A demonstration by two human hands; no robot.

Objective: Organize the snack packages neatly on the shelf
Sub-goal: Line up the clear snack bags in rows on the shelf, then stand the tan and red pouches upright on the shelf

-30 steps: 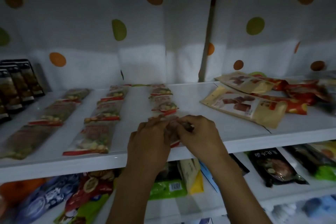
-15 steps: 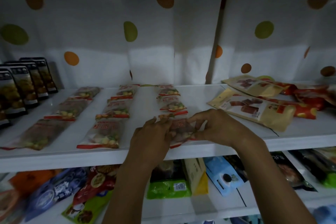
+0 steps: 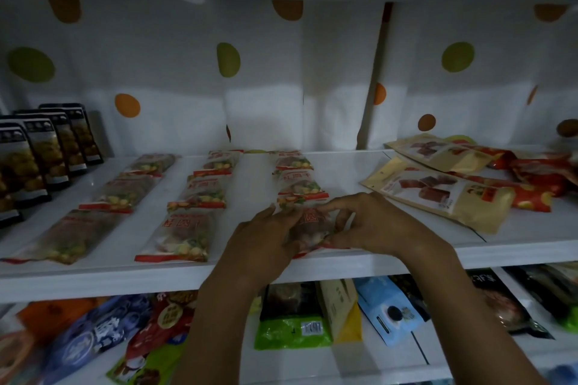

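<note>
Your left hand (image 3: pixel 266 239) and right hand (image 3: pixel 377 225) are both on one clear snack packet (image 3: pixel 312 228), which lies flat between them at the front lip of the shelf (image 3: pixel 93 273). The left hand's fingers lie fairly straight over the packet's left side, touching rather than gripping as far as can be seen. The right hand's thumb and fingers curl round the right edge and pinch it.

Expect this packet to be light and soft: thin film over loose pieces, so it will likely sag and the filling will shift if you lift it by one corner. The film looks slick, so it should slide easily on the shelf. Hold it by the two long edges or the sealed ends, not the bulging middle, and nudge rather than lift.

Just beyond your fingertips lies the next packet (image 3: pixel 298 189) of the same column; line yours up behind it. The neighbouring column (image 3: pixel 184 236) runs to the left of your left hand, and the tan pouches (image 3: pixel 438 194) lie loose to the right of your right hand.
</note>
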